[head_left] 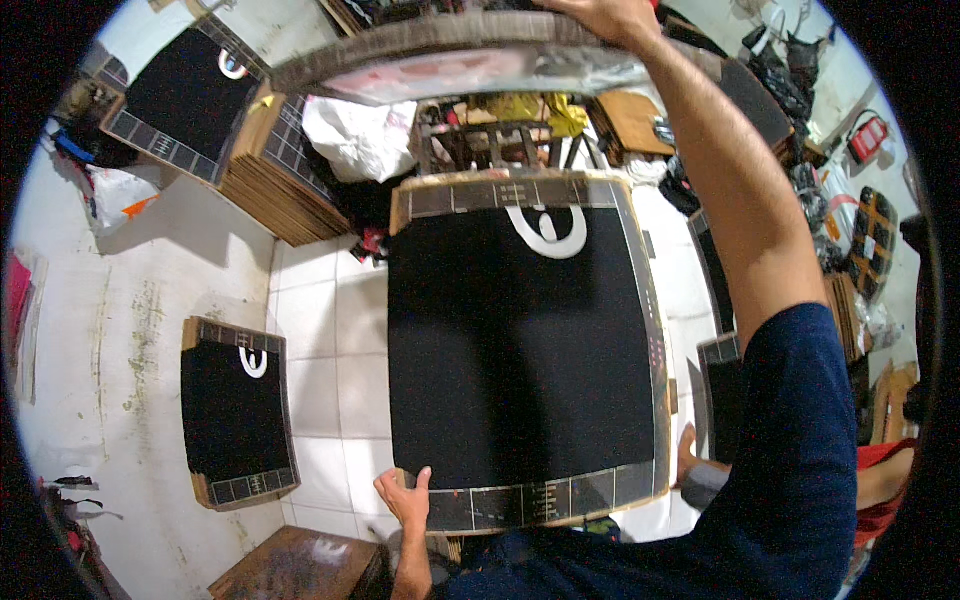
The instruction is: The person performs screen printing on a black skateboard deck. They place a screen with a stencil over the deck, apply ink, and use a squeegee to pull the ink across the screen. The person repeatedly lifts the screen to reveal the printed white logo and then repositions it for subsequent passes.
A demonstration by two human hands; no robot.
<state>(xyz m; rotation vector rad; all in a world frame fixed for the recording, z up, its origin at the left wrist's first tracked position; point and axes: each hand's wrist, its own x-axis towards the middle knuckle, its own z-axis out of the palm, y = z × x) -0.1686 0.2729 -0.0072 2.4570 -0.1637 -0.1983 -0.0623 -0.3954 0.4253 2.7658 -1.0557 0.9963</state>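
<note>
Your left hand (pixel 407 497) is at the near left corner of the board (pixel 575 490); thumb spread apart from the fingers, thumb tip toward the board's face, fingers by its left edge; how firmly they bear on it, you cannot tell. Your right hand (pixel 612 15) is at the far end of a raised arm, over the upper rim of the wooden frame (pixel 430 42); its fingertips run out at the dark picture border, so whether they pinch the rim cannot be told; the frame is blurred and tilted up beyond the board, its pale inner face patched pink and grey.

Black cloth (pixel 470 400) lies flat on the board, directly in front of you; a white ring mark (pixel 570 245) sits on it near the far edge, right of centre; dark strips with pale lines border the cloth at the far and near ends; shadow falls over the cloth.

Surroundings: a second board (pixel 245 488) at left, also black-covered with a white ring; a stack of brown boards (pixel 285 205) at upper left; a white bag (pixel 360 135) beside that stack; yellow plastic (pixel 568 115) beyond the board; white floor tiles (pixel 305 390) between the two boards.
</note>
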